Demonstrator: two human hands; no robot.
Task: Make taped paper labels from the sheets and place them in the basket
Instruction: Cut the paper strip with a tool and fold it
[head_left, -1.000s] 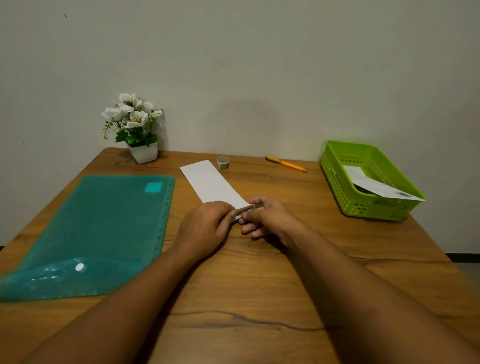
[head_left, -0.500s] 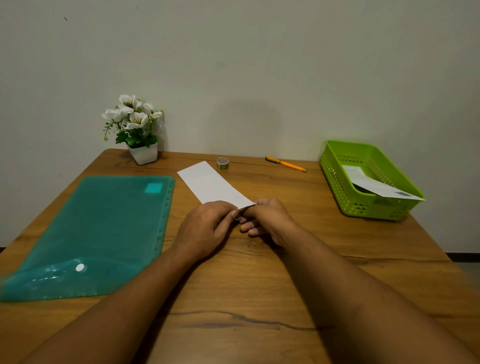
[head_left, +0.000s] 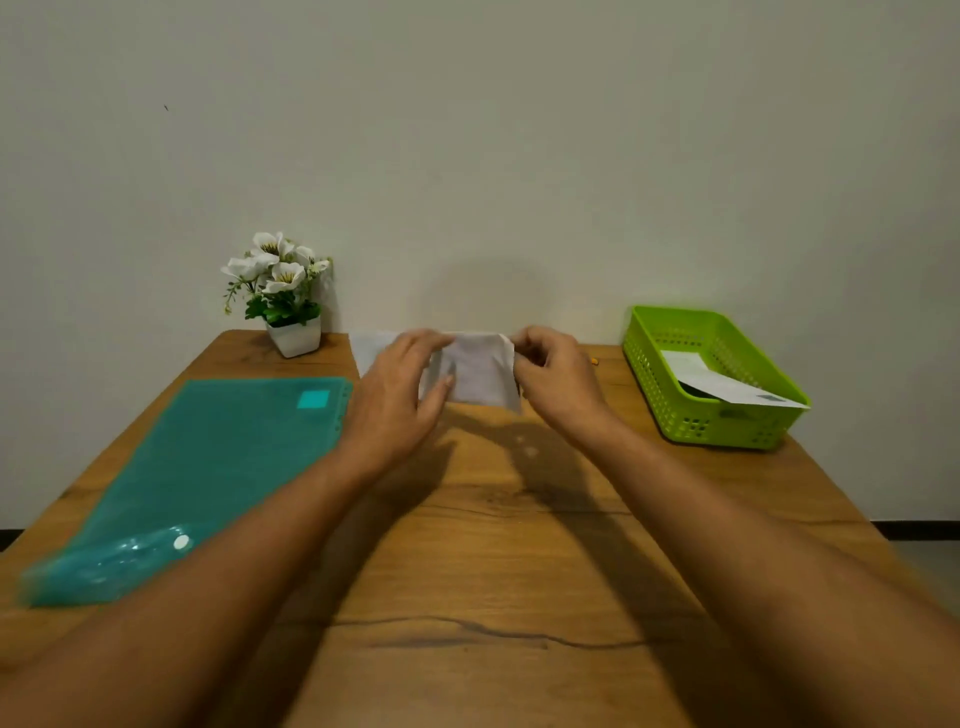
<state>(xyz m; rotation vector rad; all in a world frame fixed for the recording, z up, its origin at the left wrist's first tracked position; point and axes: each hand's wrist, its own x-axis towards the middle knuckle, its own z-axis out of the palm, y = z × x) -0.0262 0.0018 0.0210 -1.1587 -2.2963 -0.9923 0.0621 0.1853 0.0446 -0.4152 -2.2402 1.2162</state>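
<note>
A white paper strip (head_left: 480, 374) is lifted off the wooden table (head_left: 498, 545), held up between both hands and blurred by motion. My left hand (head_left: 400, 395) holds its left part, thumb in front and fingers over the top. My right hand (head_left: 556, 379) pinches its upper right corner. The strip's far left end (head_left: 369, 348) shows past my left hand. At the right stands a green basket (head_left: 670, 369) with a finished paper label (head_left: 727, 384) lying in it. The tape roll is hidden behind the paper and hands.
A teal plastic folder (head_left: 208, 478) lies on the left half of the table. A white pot of artificial flowers (head_left: 283, 301) stands at the back left. An orange pen tip (head_left: 594, 359) peeks out beside my right hand. A wall rises right behind the table.
Both hands rose from the table's middle and moved apart toward the back. The paper strip came up with them and now hangs between them, turned crosswise.
</note>
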